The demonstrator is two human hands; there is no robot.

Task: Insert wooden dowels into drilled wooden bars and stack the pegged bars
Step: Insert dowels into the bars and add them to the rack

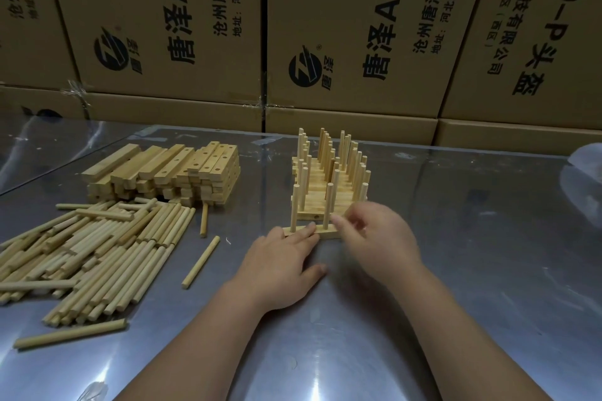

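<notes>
Loose dowels point(97, 254) lie on the counter point(472, 270) beside a pile of drilled bars point(182, 172); the left hand point(277, 267) rests flat, fingers straight, on a bar point(329, 233); the blurred right hand point(381, 238) pinches its end dowel point(358, 225), with the pegged stack point(329, 172) just behind

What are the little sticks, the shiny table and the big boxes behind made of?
Sticks: pale bare wood, matte, unpainted. Table: probably metal, perhaps under clear film; it shines and reflects light. Boxes: brown cardboard, matte, with black print and taped seams.
</notes>
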